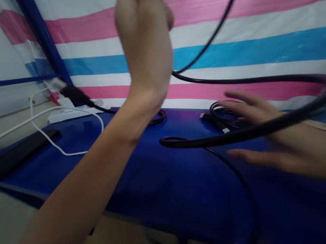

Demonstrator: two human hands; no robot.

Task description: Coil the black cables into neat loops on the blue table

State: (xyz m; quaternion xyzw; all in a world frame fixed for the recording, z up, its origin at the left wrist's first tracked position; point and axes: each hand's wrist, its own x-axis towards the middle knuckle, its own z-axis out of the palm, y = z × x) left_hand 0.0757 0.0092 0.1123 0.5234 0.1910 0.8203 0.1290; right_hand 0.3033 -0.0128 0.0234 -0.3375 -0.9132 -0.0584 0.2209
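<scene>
My left hand (146, 32) is raised high at the top centre, its fingers wrapped round a black cable (236, 82). The cable loops down and across to the right, in front of the striped sheet. One connector end (72, 94) hangs to the left of my left wrist. My right hand (259, 125) reaches in from the right edge, fingers spread, blurred, with a thick stretch of cable passing in front of it. Behind its fingertips a coiled black cable (225, 116) lies on the blue table. Another small coil (159, 117) lies behind my left forearm.
The blue table (166, 189) spans the middle. On its left are a white power strip (68, 113), a white cable (51, 140) and a flat black object (19, 153). A striped sheet (90, 47) hangs behind, beside a blue post (45, 37).
</scene>
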